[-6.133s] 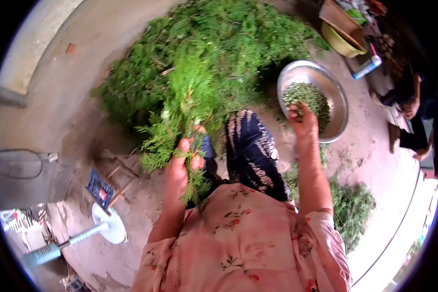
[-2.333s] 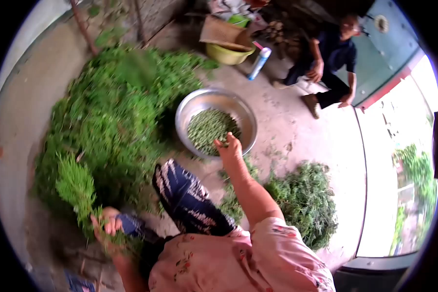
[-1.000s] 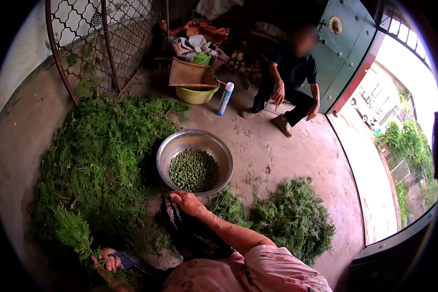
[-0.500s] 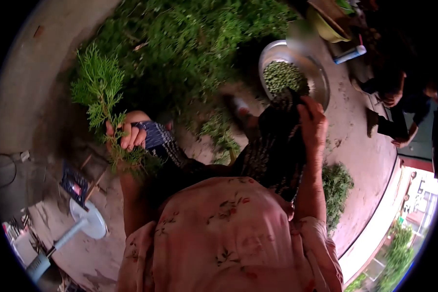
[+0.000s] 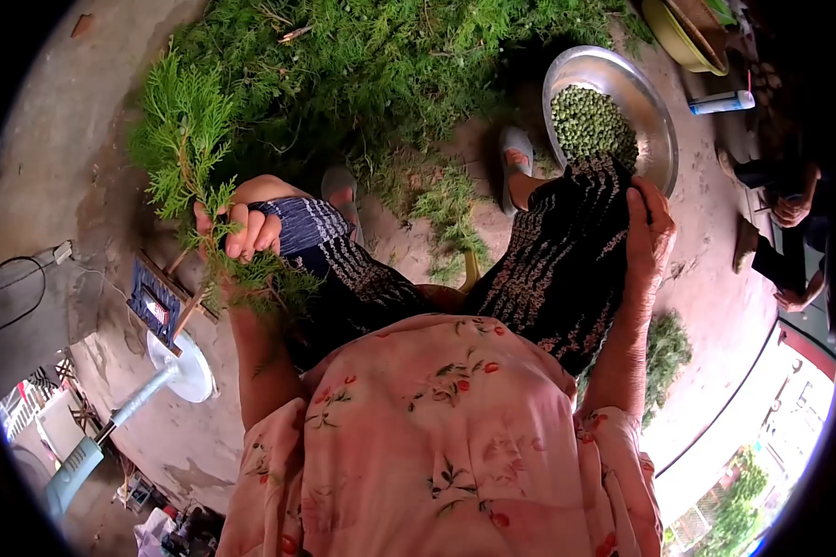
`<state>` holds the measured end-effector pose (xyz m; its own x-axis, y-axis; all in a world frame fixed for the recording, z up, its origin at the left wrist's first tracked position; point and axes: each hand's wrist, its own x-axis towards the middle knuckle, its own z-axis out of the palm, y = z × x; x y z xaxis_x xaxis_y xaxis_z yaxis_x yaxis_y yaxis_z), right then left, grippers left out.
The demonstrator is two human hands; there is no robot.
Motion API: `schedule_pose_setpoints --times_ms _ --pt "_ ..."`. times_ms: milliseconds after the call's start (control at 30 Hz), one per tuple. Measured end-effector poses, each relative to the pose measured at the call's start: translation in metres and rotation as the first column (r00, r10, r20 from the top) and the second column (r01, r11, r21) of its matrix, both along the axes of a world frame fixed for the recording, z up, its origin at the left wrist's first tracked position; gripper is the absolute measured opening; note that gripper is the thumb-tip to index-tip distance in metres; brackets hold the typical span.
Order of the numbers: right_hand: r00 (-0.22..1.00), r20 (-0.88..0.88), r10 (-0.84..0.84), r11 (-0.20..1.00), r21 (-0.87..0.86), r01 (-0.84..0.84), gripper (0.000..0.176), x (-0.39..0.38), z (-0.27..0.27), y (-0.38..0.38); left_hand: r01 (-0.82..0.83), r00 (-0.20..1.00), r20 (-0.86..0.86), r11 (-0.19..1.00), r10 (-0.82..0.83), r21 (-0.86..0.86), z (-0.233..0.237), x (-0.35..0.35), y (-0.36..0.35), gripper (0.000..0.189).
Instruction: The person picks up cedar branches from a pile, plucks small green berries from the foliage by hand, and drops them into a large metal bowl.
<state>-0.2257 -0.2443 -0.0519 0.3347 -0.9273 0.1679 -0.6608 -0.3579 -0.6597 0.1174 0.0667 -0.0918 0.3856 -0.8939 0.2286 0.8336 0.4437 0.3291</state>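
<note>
- Left hand (image 5: pixel 251 232) is closed around the stem of 1 leafy green sprig (image 5: pixel 186 139), holding it beside the left knee; the leafy tip points up and away from the body, and smaller greenery hangs below the fingers.
- Right hand (image 5: pixel 648 227) lies on the right knee with its fingers bent over the cloth, just beside the basin; I cannot tell whether it pinches the fabric.
- Concrete floor (image 5: pixel 715 232), stained in places, lies under everything.
- Large heap of green branches (image 5: pixel 372 84) spreads ahead of the 2 feet, the basin to its right.
- Pink floral shirt (image 5: pixel 437 427) and dark patterned trousers (image 5: pixel 548 251) cover the seated wearer.
- Another person (image 5: pixel 794 200), partly in shadow, is at the far right, past the basin.
- Metal basin (image 5: pixel 658 121) stands near the right knee, which hides part of its near side.
- Smaller green heap (image 5: pixel 666 357) lies to the right of the right forearm.
- Yellow tub (image 5: pixel 673 42) is beyond the basin, near 1 blue-and-white can (image 5: pixel 721 103).
- Small wooden-legged stool (image 5: pixel 172 297) is left of the left arm, beside a pale round base (image 5: pixel 186 367).
- Round green berries (image 5: pixel 590 121), the smallest things, lie loose inside the basin.
</note>
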Motion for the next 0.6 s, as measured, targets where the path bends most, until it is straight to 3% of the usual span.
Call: schedule_pose_setpoints --times_ms 133,200,367,500,567,600 --pt "0.999 0.032 -0.033 0.999 -0.009 0.033 0.021 -0.002 -0.004 -0.002 -0.122 0.987 0.107 0.992 0.119 0.026 -0.007 0.001 0.002 0.046" --pt "0.998 0.045 -0.040 0.999 -0.003 0.040 0.021 -0.004 -0.005 -0.003 -0.022 0.988 0.154 0.997 0.033 -0.071 0.004 0.000 -0.014 0.042" --pt "0.997 -0.015 -0.073 0.997 0.039 0.074 0.022 0.001 0.003 0.003 0.010 0.990 0.142 1.000 -0.011 0.005 0.000 -0.001 -0.014 0.040" --pt "0.999 -0.039 -0.036 0.999 -0.024 0.035 0.022 0.000 0.000 0.002 -0.139 0.980 0.172 0.970 0.105 0.201 0.022 -0.019 -0.020 0.035" --pt "0.998 -0.017 -0.062 0.998 -0.010 0.062 0.022 -0.002 -0.001 0.002 -0.342 0.940 0.168 0.834 0.297 0.433 0.033 -0.030 -0.026 0.032" --pt "0.998 -0.021 -0.060 0.998 -0.008 0.060 0.022 -0.003 -0.002 0.003 -0.377 0.926 0.201 0.787 0.319 0.488 0.038 -0.033 -0.029 0.032"
